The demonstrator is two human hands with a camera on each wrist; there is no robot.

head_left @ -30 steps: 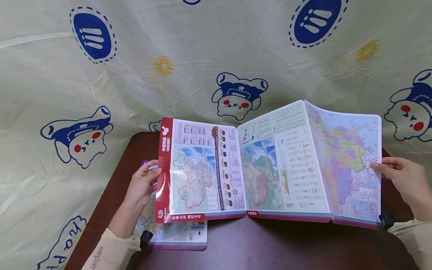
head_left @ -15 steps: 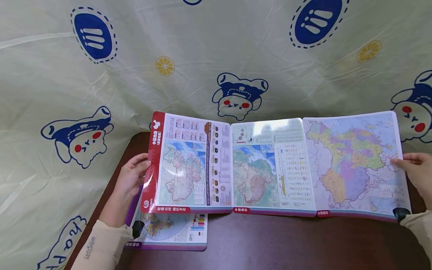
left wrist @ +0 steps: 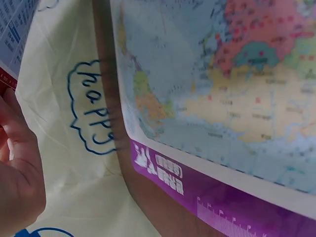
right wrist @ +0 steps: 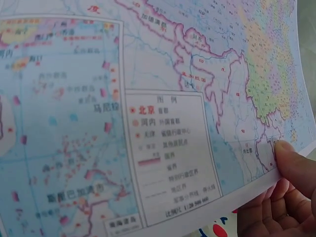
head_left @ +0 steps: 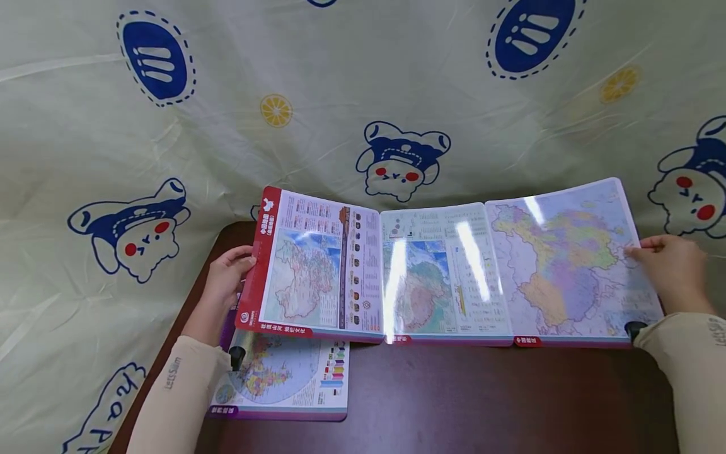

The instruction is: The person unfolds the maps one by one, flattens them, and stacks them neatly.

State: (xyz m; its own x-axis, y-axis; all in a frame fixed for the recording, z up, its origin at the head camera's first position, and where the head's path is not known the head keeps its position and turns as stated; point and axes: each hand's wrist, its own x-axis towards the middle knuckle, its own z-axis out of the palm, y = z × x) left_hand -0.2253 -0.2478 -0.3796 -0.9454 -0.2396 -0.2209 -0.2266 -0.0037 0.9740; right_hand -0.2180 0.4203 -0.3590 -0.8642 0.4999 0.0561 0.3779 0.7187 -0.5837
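A glossy three-panel folding map (head_left: 433, 290) with a red left edge is spread between both hands, its panels slightly angled at the creases. My left hand (head_left: 227, 274) grips the red edge; in the left wrist view this hand (left wrist: 19, 163) is only partly visible. At the opposite end, my right hand (head_left: 677, 268) pinches the edge of the right panel. The right wrist view shows the right thumb (right wrist: 296, 160) on the printed side, fingers behind. Beneath the left panel, a purple-edged world map (head_left: 283, 378) lies on the table, its upper part covered.
The dark brown table (head_left: 454, 397) has a rounded edge on the left. A pale curtain (head_left: 317, 164) with cartoon prints hangs behind it and along its left side. Light glares off the folding map's middle panel.
The folding map first widened as its right panel swung out flatter. Since then the right hand has come back left and upward, and the map's lower edge has risen slightly.
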